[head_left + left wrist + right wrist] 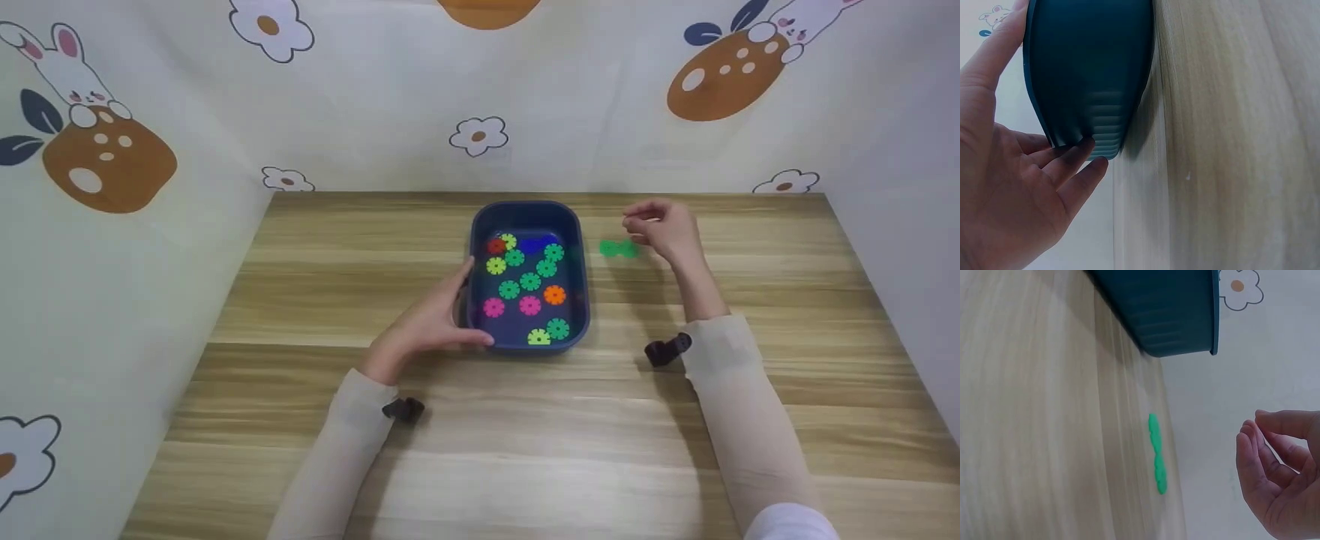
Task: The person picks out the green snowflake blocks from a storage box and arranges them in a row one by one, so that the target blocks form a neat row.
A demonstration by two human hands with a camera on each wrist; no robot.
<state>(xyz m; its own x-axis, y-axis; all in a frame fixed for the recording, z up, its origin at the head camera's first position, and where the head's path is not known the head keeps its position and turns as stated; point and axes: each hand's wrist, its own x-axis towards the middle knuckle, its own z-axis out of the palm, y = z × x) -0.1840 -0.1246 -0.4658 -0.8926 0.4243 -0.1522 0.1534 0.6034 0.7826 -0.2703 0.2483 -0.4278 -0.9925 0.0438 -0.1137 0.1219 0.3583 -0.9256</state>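
Note:
A dark blue plastic box (528, 349) stands on the wooden table and holds several small toothed plastic discs, among them green, yellow, pink, orange, red and blue ones. My left hand (429, 319) holds its left side, the thumb at the near corner and the fingers along the wall. Seen from the left wrist, fingertips (1081, 149) touch the ribbed end of the box. To the right of the box lies a green piece (618, 248) of two discs joined edge to edge. My right hand (667, 227) hovers just above it, fingers loosely bent, with nothing visible between thumb and fingertips.
Around the table (480, 442) hangs a pale cloth (375, 112) printed with rabbits, fruit and flowers, close behind the box. A small black camera (667, 349) sits at the right wrist and another black one (403, 409) at the left.

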